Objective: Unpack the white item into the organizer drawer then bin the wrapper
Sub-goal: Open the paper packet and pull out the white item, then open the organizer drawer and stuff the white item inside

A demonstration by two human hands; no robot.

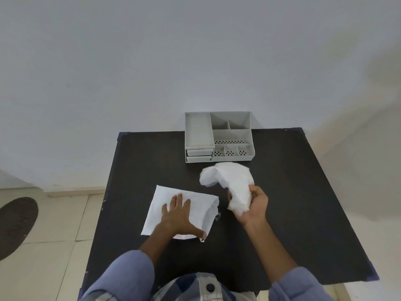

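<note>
Dark table [282, 192]: organizer [219, 137] behind white item [230, 181].

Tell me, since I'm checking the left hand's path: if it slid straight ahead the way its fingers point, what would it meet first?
Probably the grey organizer. The left hand lies flat on the white wrapper, fingers pointing toward the table's far edge; past the wrapper is bare table.

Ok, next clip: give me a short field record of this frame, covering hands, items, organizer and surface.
left hand: flat, pressing the flat white wrapper onto the table
right hand: fingers closed on the crumpled white item, lifted off the wrapper
grey plastic organizer: at far table edge, top drawer pulled out, looks empty
surface: dark square table
bin: not in view
</note>
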